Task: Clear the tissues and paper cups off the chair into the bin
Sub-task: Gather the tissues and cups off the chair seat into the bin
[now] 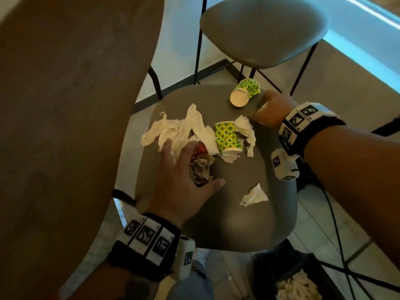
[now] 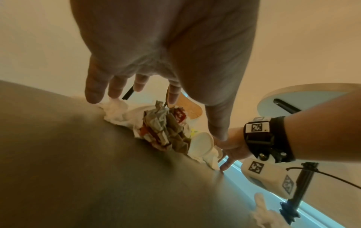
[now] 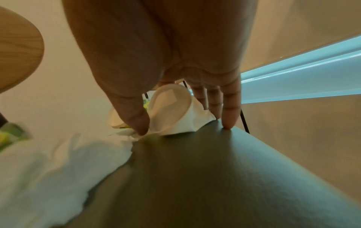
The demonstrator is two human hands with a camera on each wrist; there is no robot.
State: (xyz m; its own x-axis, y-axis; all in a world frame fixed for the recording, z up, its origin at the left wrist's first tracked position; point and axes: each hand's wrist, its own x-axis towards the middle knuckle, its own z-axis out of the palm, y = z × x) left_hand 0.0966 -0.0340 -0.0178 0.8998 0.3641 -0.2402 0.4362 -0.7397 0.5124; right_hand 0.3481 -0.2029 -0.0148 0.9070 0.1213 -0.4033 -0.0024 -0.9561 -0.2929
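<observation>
Both hands spread-fingered, left hand (image 1: 184, 182) over crumpled wrapper (image 1: 200, 169), right hand (image 1: 273, 110) on chair (image 1: 238, 224), no legible writing

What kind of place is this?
Likely a cafe or canteen seating area: round wooden table, padded metal-legged chairs, patterned paper cups and tissues, tiled floor.

Crumpled tissues (image 1: 179, 128), two dotted cups (image 1: 227, 137) toppled on chair (image 1: 233, 213)

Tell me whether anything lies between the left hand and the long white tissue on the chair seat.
Nothing visible does. The left hand is spread over the litter with its fingertips already on the near edge of the long white tissue. A crumpled printed wrapper sits under the palm, beside the tissue, not in front of it.
</observation>
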